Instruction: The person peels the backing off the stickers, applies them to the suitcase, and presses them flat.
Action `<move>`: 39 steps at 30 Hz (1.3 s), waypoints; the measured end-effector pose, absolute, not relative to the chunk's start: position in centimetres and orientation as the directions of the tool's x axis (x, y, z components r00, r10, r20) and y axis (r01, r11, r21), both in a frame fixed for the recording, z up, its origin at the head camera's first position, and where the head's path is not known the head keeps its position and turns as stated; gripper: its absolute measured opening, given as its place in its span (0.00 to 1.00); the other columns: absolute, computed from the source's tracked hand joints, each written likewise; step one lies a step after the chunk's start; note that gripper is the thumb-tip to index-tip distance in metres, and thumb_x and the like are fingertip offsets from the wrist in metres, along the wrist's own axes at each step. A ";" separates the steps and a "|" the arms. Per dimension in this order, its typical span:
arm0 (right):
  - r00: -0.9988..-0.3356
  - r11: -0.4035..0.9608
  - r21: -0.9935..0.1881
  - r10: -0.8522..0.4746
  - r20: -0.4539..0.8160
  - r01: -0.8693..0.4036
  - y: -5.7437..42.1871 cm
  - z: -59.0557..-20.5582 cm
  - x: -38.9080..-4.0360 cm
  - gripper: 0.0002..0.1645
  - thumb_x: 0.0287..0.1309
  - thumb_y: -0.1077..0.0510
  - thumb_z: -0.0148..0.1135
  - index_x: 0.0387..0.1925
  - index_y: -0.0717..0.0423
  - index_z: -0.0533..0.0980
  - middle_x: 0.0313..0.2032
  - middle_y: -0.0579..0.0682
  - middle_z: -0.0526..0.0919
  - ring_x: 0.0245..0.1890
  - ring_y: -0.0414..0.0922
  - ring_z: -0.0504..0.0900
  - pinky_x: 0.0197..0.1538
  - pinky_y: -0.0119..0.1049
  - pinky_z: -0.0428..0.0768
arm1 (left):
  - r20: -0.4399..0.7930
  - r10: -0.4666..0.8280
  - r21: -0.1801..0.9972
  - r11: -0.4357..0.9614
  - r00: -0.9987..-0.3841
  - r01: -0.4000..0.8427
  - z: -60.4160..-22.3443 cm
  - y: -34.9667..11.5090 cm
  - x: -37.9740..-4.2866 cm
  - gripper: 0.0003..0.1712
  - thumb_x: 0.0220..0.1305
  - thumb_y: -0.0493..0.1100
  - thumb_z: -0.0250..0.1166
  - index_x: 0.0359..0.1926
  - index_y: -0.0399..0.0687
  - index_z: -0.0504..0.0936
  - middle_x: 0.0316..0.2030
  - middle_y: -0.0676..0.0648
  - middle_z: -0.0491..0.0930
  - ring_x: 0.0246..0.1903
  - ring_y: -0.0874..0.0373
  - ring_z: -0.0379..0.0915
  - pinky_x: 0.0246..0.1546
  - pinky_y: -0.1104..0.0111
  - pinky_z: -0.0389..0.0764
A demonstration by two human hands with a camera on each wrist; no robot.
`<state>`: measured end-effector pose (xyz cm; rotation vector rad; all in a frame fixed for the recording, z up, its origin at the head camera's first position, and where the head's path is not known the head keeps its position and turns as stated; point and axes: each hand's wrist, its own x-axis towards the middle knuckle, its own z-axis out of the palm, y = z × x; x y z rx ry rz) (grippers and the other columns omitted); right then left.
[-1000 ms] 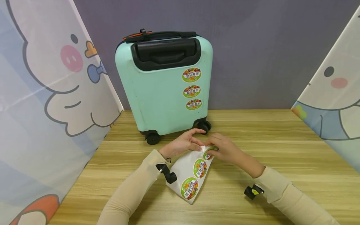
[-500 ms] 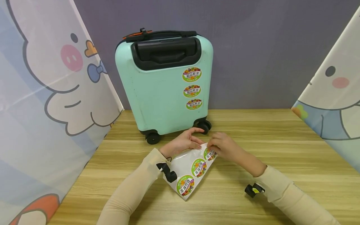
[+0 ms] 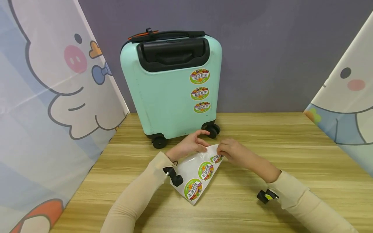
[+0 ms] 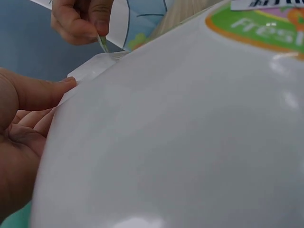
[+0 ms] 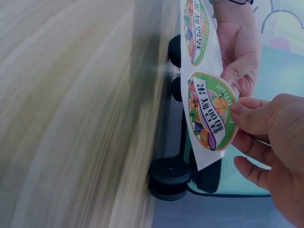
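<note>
A white sheet of stickers [image 3: 189,165] tilts above the table in front of the suitcase. My left hand [image 3: 189,146] holds its far corner, thumb on the front and fingers behind. My right hand [image 3: 235,152] pinches the edge of the end sticker [image 5: 212,111], an oval fruit label with a green border. That edge stands lifted from the backing in the left wrist view; how much still sticks is unclear. Two more fruit stickers, a middle one [image 3: 206,171] and a near one [image 3: 193,189], lie along the sheet's right side.
A mint-green suitcase [image 3: 166,100] stands upright behind my hands on black wheels [image 3: 159,142], with three fruit stickers in a column on its right side. The wooden table [image 3: 276,139] runs back to a grey wall [image 3: 262,64]. Cartoon-printed sheets [image 3: 73,106] flank both sides.
The sticker sheet has shifted slightly up and left and changed its tilt. My right hand has moved a little right, its fingertips still at the end sticker. My left hand keeps its hold.
</note>
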<state>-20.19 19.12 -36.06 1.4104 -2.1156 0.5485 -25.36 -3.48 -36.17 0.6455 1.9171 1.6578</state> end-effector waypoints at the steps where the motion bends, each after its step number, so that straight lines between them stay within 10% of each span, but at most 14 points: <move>1: -0.322 0.374 -0.050 -0.713 0.623 -0.926 19.2 -36.0 -20.1 0.20 0.38 0.81 0.72 0.27 0.58 0.77 0.28 0.47 0.77 0.27 0.41 0.75 0.32 0.38 0.78 | -0.077 0.654 0.991 0.136 -0.753 0.017 -36.2 -3.5 -25.4 0.40 0.61 0.22 0.60 0.72 0.37 0.58 0.45 0.34 0.84 0.40 0.56 0.81 0.38 0.70 0.80; 39: -0.622 0.501 -0.369 -0.619 0.481 -0.783 21.1 -35.2 -18.6 0.17 0.49 0.79 0.68 0.30 0.55 0.78 0.30 0.42 0.81 0.30 0.37 0.77 0.32 0.34 0.79 | -0.044 0.608 0.971 0.213 -0.793 0.110 -37.0 -4.1 -25.9 0.40 0.58 0.20 0.61 0.70 0.34 0.60 0.43 0.34 0.85 0.42 0.53 0.82 0.41 0.69 0.80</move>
